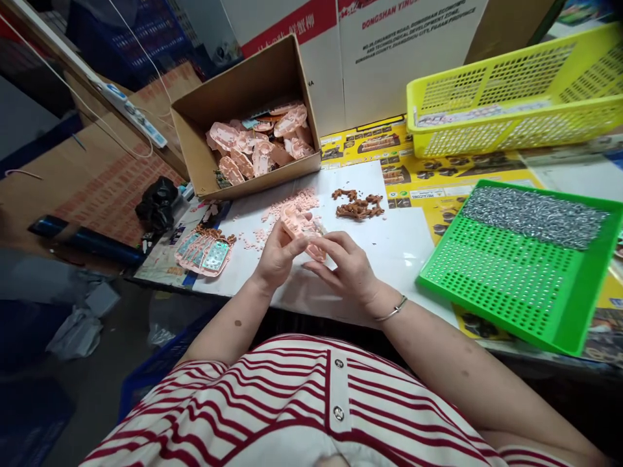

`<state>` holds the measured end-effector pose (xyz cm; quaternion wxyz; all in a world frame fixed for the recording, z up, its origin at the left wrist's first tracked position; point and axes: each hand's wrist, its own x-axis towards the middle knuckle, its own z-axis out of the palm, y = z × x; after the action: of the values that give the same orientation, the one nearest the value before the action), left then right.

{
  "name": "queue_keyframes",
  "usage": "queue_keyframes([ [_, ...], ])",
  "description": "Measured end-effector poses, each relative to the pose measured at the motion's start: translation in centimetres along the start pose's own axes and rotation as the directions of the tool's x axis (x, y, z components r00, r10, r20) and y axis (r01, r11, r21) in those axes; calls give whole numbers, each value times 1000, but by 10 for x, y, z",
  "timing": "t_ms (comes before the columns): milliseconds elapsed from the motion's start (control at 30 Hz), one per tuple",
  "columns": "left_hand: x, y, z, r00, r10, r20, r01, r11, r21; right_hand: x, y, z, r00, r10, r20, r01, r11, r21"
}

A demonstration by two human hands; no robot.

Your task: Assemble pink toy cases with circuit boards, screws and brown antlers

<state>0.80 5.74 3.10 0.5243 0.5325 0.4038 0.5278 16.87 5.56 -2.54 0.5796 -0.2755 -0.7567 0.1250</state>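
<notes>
Two hands hold one pink shell (292, 222) above the bench (406, 240), near its front edge. I read the shell's long axis as diagonal: far end pointing left toward the cardboard box (256, 84), near end right, toward the front edge. I have the left hand's (276, 258) fingers closed on its left side; the right hand's (354, 264) fingers, partly curled, bracket its near end. Small pink pieces (296, 201) lie just beyond.

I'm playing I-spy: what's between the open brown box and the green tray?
Brown pieces, lying on a white sheet; the head view shows them.
</notes>
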Motion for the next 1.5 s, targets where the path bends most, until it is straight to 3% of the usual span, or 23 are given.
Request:
queue_keyframes([
  [133, 0, 6, -6, 1000, -18, -9, 18, 999, -28, 6, 0, -6, 982, 148, -115, -145, 989, 34],
  [233, -1, 13, -9, 999, -25, -34, 24, 1000, -17, 11, 10, -8, 919, 377, -113, -362, 922, 135],
  [333, -2, 25, -8, 999, -2, -38, 4, 998, 66, 14, 23, -6, 806, 571, 157, -590, 750, 298],
  [400, -3, 31, -6, 999, 24, -48, -18, 992, 126, 14, 27, -2, 721, 592, 360, -693, 614, 378],
  [500, -1, 37, -2, 993, 57, -99, -40, 985, 166, 11, 25, 4, 615, 547, 568, -789, 439, 430],
  [567, 1, 38, -1, 987, 68, -145, -47, 989, 142, 9, 21, 7, 556, 518, 650, -830, 385, 403],
  [700, 5, 38, 0, 966, 63, -249, -79, 995, -55, 7, 14, 10, 479, 449, 754, -868, 372, 330],
  [767, 6, 38, 2, 950, 73, -303, -126, 979, -158, 8, 13, 11, 517, 443, 732, -851, 355, 386],
  [867, 6, 38, 5, 930, 82, -357, -181, 951, -253, 9, 12, 12, 631, 479, 610, -773, 318, 549],
  [933, 6, 39, 7, 924, 63, -377, -179, 943, -282, 11, 12, 12, 662, 495, 562, -735, 281, 618],
  [1133, 1, 38, 15, 930, -12, -368, -111, 944, -312, 15, 10, 13, 652, 597, 466, -678, 184, 712],
  [1267, -5, 35, 19, 950, -24, -312, -70, 955, -288, 19, 11, 11, 600, 698, 392, -676, 180, 714],
  [1367, -10, 32, 20, 965, -18, -263, -46, 971, -234, 20, 11, 8, 581, 729, 363, -711, 236, 662],
  [1500, -14, 29, 18, 979, -3, -206, -37, 980, -195, 17, 11, 9, 634, 706, 316, -724, 397, 564],
])
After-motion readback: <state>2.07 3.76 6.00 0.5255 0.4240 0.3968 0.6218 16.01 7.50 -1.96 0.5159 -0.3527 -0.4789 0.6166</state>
